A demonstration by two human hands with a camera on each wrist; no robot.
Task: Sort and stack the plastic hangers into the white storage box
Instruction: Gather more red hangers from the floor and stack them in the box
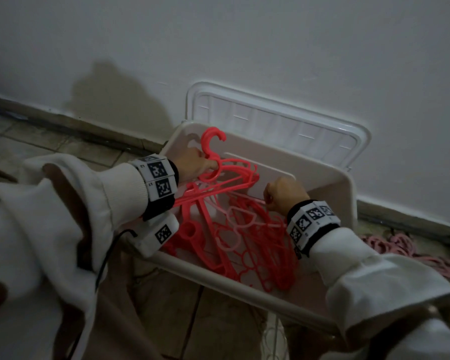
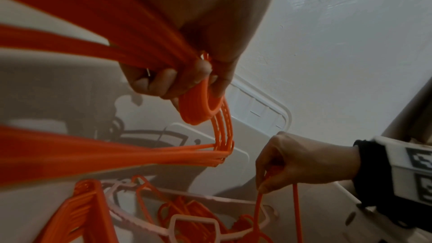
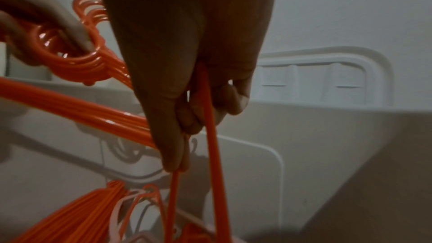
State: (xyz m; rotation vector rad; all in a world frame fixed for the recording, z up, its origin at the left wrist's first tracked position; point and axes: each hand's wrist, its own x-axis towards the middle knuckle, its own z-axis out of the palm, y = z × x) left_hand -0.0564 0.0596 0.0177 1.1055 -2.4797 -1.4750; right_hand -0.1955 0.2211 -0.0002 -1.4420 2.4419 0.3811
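Note:
A white storage box stands on the floor against the wall, with several red and pale pink hangers piled loosely inside. My left hand grips a bundle of red hangers at their necks over the box's far left corner; the hooks stick up. In the left wrist view the fingers curl round the bundle. My right hand pinches the thin bars of a red hanger over the box's middle, and that hanger hangs down into the pile.
The box's white lid leans upright against the wall behind it. A heap of pink hangers lies on the tiled floor to the right of the box. A dark skirting strip runs along the wall's base.

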